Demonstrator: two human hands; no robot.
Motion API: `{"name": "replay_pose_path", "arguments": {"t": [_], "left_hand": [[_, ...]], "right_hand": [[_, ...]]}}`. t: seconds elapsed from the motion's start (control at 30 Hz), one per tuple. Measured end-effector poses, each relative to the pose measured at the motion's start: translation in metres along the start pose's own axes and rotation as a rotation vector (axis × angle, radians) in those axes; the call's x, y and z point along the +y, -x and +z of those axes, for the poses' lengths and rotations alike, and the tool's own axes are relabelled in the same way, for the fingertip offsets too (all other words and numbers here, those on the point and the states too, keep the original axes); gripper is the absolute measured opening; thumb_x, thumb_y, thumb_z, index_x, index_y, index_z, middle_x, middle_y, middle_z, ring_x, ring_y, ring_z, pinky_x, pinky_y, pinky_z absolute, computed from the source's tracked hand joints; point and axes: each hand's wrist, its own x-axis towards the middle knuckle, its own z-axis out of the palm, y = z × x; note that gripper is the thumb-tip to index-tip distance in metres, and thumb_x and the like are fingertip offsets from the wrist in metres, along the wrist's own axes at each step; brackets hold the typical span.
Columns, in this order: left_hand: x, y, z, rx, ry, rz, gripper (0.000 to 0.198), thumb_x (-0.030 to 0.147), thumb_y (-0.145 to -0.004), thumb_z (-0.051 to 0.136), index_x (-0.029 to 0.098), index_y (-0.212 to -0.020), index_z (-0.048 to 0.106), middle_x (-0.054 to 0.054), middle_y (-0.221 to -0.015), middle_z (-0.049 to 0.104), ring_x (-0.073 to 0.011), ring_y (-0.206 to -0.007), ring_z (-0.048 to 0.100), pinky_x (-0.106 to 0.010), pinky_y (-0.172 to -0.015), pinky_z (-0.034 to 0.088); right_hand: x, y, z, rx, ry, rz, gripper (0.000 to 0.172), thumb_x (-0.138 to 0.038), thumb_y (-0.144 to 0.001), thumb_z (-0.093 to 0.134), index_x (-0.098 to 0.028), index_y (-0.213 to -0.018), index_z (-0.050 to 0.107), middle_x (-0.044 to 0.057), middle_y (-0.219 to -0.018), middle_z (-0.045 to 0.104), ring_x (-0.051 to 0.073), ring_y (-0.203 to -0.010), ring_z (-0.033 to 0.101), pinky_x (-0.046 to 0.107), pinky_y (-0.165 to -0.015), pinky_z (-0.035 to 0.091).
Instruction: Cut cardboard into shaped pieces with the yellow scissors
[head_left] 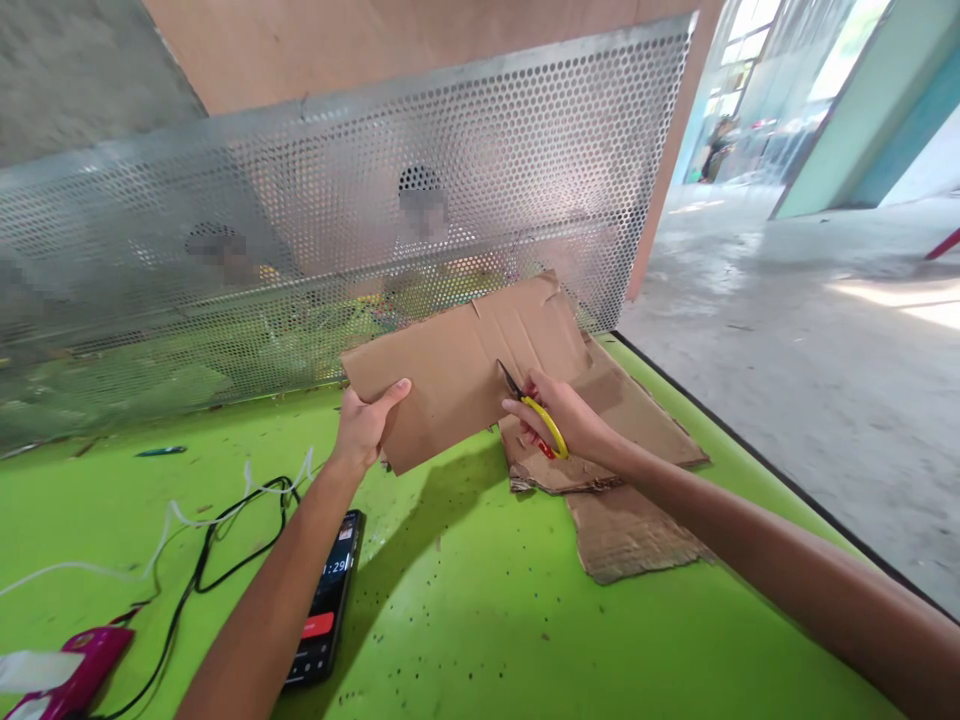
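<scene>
Overall, the green worktop (450, 620) runs past the bottom edge. A perforated metal screen (510, 140), cut off at left, blurs what sits behind. Above the worktop, the cardboard sheet (442, 370) partly hides some cardboard scraps (637, 420); the left hand (361, 425) grips the sheet's left end, most fingers behind it. The left forearm (277, 580) covers part of the phone (337, 580). The right hand's (568, 412) fingers hold scissors (553, 425); whether their dark tip touches the sheet, I cannot tell.
</scene>
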Motion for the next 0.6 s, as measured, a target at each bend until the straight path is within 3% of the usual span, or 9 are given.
{"name": "replay_pose_path", "arguments": {"t": [0.2, 0.3, 0.47, 0.6], "left_hand": [[0.0018, 0.0015, 0.0012, 0.005, -0.004, -0.016, 0.047, 0.024, -0.051, 0.093, 0.017, -0.092, 0.072, -0.009, -0.099, 0.078, -0.0207, -0.080, 0.073, -0.032, -0.074, 0.060], [0.0031, 0.0031, 0.0033, 0.004, -0.002, -0.011, 0.047, 0.024, -0.052, 0.093, 0.017, -0.093, 0.072, -0.009, -0.099, 0.078, -0.0216, -0.081, 0.073, -0.033, -0.075, 0.060], [0.0026, 0.0047, 0.0075, 0.037, 0.021, -0.032, 0.047, 0.025, -0.049, 0.094, 0.017, -0.090, 0.072, -0.007, -0.088, 0.078, -0.0194, -0.072, 0.071, -0.031, -0.068, 0.060], [0.0019, 0.0047, 0.0091, 0.051, 0.042, -0.057, 0.048, 0.026, -0.047, 0.095, 0.016, -0.088, 0.072, -0.006, -0.086, 0.077, -0.0183, -0.069, 0.071, -0.029, -0.064, 0.059]], "right_hand": [[0.0050, -0.0027, 0.0026, 0.012, -0.015, 0.019, 0.037, -0.054, -0.092, 0.058, -0.027, -0.088, 0.033, -0.007, -0.050, 0.058, 0.016, -0.041, 0.061, 0.019, -0.032, 0.039], [0.0057, -0.0037, 0.0031, 0.044, 0.046, 0.024, 0.034, -0.052, -0.093, 0.055, -0.027, -0.088, 0.033, -0.008, -0.049, 0.055, 0.015, -0.037, 0.055, 0.020, -0.033, 0.034], [0.0041, -0.0046, 0.0033, 0.262, 0.321, -0.116, 0.032, -0.046, -0.091, 0.057, -0.026, -0.078, 0.036, -0.004, -0.056, 0.051, 0.013, -0.047, 0.046, 0.025, -0.045, 0.031], [0.0041, -0.0056, 0.0029, 0.333, 0.342, -0.140, 0.033, -0.047, -0.089, 0.059, -0.025, -0.075, 0.038, -0.002, -0.062, 0.052, 0.013, -0.054, 0.044, 0.026, -0.052, 0.032]]}}
